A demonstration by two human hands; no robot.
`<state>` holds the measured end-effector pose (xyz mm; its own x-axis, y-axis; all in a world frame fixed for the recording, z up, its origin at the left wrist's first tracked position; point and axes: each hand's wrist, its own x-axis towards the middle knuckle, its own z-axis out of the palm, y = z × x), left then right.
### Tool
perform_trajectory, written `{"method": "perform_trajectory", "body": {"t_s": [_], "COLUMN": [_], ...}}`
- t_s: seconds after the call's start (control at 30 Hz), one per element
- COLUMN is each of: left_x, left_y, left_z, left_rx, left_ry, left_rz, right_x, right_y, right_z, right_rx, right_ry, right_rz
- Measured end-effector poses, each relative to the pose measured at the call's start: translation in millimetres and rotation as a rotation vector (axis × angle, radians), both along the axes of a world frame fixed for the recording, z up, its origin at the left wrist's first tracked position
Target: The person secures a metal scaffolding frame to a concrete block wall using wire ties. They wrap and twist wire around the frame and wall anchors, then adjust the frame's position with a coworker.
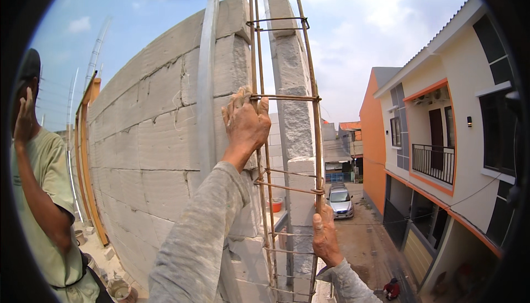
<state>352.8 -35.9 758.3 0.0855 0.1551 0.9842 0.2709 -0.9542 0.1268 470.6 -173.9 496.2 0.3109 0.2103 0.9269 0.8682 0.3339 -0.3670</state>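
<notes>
The left hand (246, 126), fingers bent, grips the left rods of an upright rebar column cage (317, 145); lower, the right hand (328, 238) closes its fingers around the right rod. Left of the cage stand a silvery post (206, 71) and an aerated-block wall (146, 115); right, a parked car (340, 201).

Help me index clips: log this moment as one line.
left hand: on rebar cage, higher | right hand: on rebar cage, lower | nearby: block wall, person

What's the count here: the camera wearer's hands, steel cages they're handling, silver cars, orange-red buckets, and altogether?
Wearer's hands: 2 (left hand, right hand)
Steel cage handled: 1
Silver car: 1
Orange-red bucket: 1
Total: 5
</notes>
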Motion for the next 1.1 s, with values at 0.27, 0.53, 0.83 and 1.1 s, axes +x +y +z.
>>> {"method": "perform_trajectory", "body": {"t_s": [0.27, 0.53, 0.83, 1.1], "left_x": [9.7, 27.9, 26.5, 24.7], "left_y": [12.4, 32.3, 41.2, 44.4], "left_z": [-1.1, -1.7, 3.1, 16.4], "left_rx": [0.074, 0.172, 0.235, 0.207], "left_ry": [-0.046, -0.159, -0.150, -0.104], "left_rz": [0.095, 0.152, 0.085, 0.132], "right_x": [11.1, 19.8, 27.0, 31.1], "right_y": [11.6, 22.9, 28.4, 30.8], "right_z": [-1.3, -1.7, -0.5, -0.7], "right_rx": [-0.041, -0.079, -0.123, -0.144], "right_ry": [-0.009, 0.033, 0.054, 0.043], "right_rz": [-0.015, -0.013, -0.036, -0.049]}}
